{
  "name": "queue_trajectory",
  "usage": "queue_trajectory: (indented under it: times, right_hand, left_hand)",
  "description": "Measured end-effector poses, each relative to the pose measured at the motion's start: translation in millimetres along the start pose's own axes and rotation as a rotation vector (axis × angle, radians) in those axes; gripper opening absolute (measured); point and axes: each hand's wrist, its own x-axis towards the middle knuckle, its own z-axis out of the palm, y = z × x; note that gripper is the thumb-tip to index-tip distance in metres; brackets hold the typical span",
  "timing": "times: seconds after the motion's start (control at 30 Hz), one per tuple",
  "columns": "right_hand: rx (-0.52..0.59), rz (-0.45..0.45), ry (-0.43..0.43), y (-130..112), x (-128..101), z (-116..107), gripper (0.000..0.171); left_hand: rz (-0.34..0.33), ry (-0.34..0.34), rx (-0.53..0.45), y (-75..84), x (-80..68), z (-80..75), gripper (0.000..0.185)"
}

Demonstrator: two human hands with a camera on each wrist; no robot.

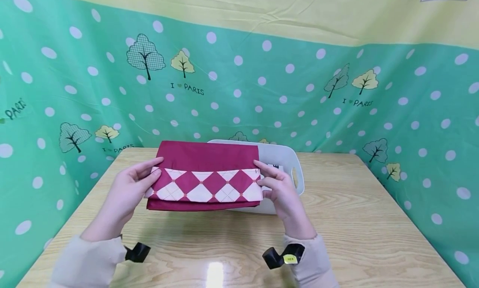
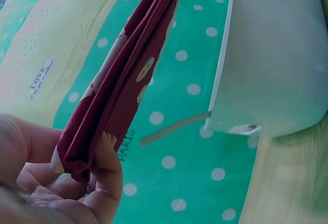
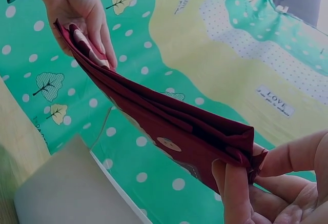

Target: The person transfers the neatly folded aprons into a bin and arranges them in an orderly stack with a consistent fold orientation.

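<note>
- Head view: I see both hands holding a folded cloth [image 1: 203,175] above the wooden table [image 1: 355,221], one at each short end. My left hand [image 1: 129,188] has its fingers curled round the left edge, thumb on top. My right hand [image 1: 278,188] pinches the right edge the same way. The cloth is maroon, with a band of cream and maroon diamonds across its front. It hangs level, clear of the table top. Behind it stands a white tray [image 1: 288,163]; the cloth hides most of it, and only the right end with its handle slot shows. A polka-dot backdrop [image 1: 239,84] closes the scene on three sides.
- Left wrist view: I see the cloth [image 2: 123,80] edge-on, several maroon layers stacked, the end gripped between thumb and fingers [image 2: 105,167] of the left hand. The palm is cut off at the frame edge. The tray [image 2: 277,55] is blurred at the right.
- Right wrist view: the cloth [image 3: 164,116] stretches from the left hand [image 3: 77,8] at top left to the right hand's fingers [image 3: 236,188], which pinch its near corner. The diamond pattern is barely visible here. The tray [image 3: 66,188] is only partly in frame, at the bottom left.
</note>
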Motion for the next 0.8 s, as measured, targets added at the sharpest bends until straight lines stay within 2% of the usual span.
queue_trajectory:
  times: [0.47, 0.8]
  right_hand:
    - [0.031, -0.007, 0.078, -3.6, 2.9, -8.4, 0.059]
    - [0.016, -0.034, 0.119, -5.8, 4.3, -15.6, 0.056]
  left_hand:
    - [0.000, 0.013, -0.032, 12.9, 5.1, 15.6, 0.053]
    - [-0.002, 0.044, 0.002, 18.3, 14.7, 26.1, 0.050]
